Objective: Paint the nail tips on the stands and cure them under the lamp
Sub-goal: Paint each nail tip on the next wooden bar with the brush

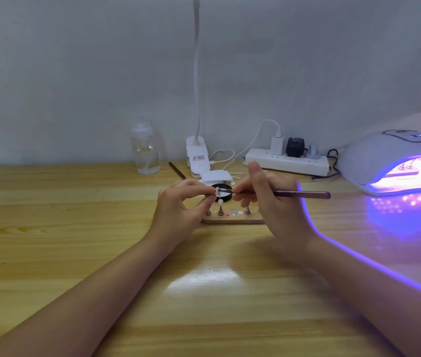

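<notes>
- Forearms reach in over the table (49,197).
- Left hand (178,212) pinches a white nail tip (217,192), raised above the board (232,219).
- Right hand (273,202) grips a brush (299,194), bristles at the tip.
- Stands (220,211) on the board, one carrying a tip.
- Black jar (226,193) behind.
- Lamp (395,161) far right, glowing violet.

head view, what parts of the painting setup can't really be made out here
- Brush tip: too small, blurred against the nail tip the left hand pinches.
- Wooden stand base: both ends hidden behind the left hand and right hand.
- Black dish: contents blocked by the fingers.
- Curing lamp: cut off by the right edge; inside washed out by glare.
- Desk lamp head: cut off by the top edge.
</notes>
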`<state>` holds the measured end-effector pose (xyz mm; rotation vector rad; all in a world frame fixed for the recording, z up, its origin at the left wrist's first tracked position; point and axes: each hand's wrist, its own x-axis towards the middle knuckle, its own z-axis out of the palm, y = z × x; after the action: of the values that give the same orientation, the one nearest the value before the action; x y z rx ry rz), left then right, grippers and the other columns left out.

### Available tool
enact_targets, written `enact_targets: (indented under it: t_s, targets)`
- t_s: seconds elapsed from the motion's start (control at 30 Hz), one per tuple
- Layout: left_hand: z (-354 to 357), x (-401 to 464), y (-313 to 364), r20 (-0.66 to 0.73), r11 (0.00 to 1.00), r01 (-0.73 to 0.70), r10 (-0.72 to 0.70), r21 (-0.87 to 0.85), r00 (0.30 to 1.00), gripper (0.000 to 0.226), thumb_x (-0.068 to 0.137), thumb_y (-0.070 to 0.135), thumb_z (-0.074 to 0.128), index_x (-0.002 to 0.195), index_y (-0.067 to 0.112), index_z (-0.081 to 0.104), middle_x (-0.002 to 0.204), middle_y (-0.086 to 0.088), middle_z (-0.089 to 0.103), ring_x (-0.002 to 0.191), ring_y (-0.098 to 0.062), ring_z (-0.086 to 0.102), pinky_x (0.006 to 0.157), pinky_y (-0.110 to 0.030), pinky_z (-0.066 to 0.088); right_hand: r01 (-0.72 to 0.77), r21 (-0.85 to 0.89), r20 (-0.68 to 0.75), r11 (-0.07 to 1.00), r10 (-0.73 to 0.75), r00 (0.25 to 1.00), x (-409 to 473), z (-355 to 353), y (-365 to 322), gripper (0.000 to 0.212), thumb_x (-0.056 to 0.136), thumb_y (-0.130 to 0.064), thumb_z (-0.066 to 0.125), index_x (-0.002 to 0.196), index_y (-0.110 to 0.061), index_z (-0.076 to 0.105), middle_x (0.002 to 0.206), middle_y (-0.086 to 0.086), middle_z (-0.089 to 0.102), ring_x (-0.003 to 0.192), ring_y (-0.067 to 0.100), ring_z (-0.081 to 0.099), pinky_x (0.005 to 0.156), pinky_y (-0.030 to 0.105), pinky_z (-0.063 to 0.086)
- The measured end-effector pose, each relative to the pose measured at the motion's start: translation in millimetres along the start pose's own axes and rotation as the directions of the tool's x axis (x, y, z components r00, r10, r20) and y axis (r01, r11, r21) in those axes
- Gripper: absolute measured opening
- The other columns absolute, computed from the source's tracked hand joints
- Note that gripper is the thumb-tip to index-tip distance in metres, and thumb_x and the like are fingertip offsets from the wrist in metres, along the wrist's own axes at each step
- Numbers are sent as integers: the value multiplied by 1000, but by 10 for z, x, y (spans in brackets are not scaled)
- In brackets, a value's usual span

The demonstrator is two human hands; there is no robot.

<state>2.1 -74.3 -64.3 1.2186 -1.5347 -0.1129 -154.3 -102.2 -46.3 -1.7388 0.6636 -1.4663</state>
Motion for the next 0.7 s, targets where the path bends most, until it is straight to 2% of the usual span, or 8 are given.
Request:
enact_targets:
  t_s: [0.07,0.17,0.23,0.33,0.47,0.6,0.7]
  targets:
    - [5,5,-4,4,1000,-1,1,-5,1000,23,75,5,72,89,22,69,78,11,63,81,-2,59,77,-12,43,-20,10,-18,1000,20,1000,14,1,-8,51,83,-47,43,61,-10,69,56,6,66,49,9,59,50,13,43]
    - [6,6,-1,7,1000,5,-5,-8,1000,23,75,5,72,89,23,69,77,11,63,82,-7,60,77,-15,43,1,6,-35,1000,-1,999,32,16,-10,46,83,-45,44,62,-12,69,58,0,67,52,8,61,55,17,48]
    - [4,1,2,10,1000,15,-15,-10,1000,23,75,5,72,90,22,69,77,11,63,82,-11,60,79,-19,44,2,-14,-15,1000,-2,1000,31,23,-1,44,84,-44,45,64,-13,69,60,-2,68,53,8,62,57,17,48]
    - [0,-5,5,16,1000,28,-28,-14,999,20,75,6,72,89,20,72,78,9,64,82,-11,60,83,-31,45,-34,2,-20,999,34,999,30,25,-7,51,83,-48,43,57,-12,68,55,4,66,47,11,60,50,15,45]
    - [-4,-6,10,17,999,34,-34,-20,999,21,75,7,72,91,20,71,79,9,64,84,-12,59,85,-39,45,6,3,-40,1000,-6,999,41,31,-13,44,84,-45,45,61,-15,68,57,-5,67,51,5,60,54,13,45]
    - [5,-4,16,17,998,42,-42,-35,999,19,74,7,72,90,18,73,79,7,65,85,-14,59,88,-46,43,-39,29,-12,999,40,999,39,35,-13,49,83,-48,45,55,-14,67,53,4,64,48,15,60,49,18,46]
    - [6,-5,12,16,999,42,-42,-33,999,19,74,7,73,90,18,73,78,9,64,85,-14,59,89,-51,41,0,4,-38,1000,0,999,49,37,-13,45,83,-46,45,59,-15,68,56,-3,66,50,8,60,53,15,46]
